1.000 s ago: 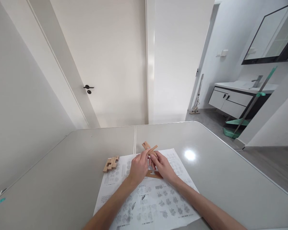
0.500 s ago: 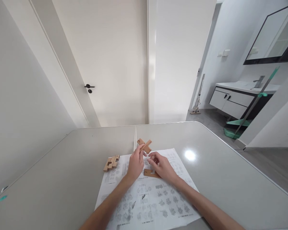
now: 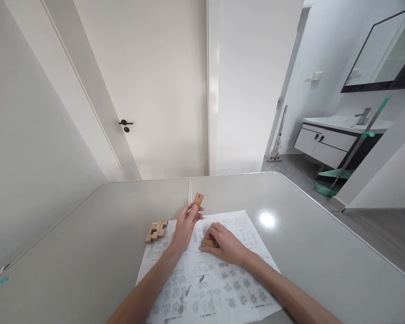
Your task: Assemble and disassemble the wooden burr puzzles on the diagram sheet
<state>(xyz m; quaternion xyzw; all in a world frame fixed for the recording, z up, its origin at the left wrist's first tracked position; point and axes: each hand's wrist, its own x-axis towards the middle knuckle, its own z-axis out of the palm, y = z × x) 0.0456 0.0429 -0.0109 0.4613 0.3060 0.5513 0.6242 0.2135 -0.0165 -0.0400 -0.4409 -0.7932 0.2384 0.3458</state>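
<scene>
- In the head view, the person's left hand (image 3: 185,225) is up over the far edge of the printed paper sheet (image 3: 209,292), its thumb and fingers pinching a numbered wooden piece (image 3: 198,199); I can read a "2" on its upper end.
- The right hand (image 3: 224,243) is down at the middle of the sheet, fingers bent over a flat wooden piece (image 3: 208,243) and seemingly touching it; whether they grip it, I can't tell, as the hand covers most of it.
- At the sheet's left edge sits a cluster of notched wooden blocks (image 3: 156,231), well apart from the right hand.
- The sheet, covered in rows of small grey diagrams, lies on a pale grey worktop (image 3: 307,261) with a seam across it.
- Beyond stands a white door (image 3: 162,90) with a black handle (image 3: 125,122); off to the right are a sink cabinet (image 3: 324,139) and a green dustpan (image 3: 326,189).
</scene>
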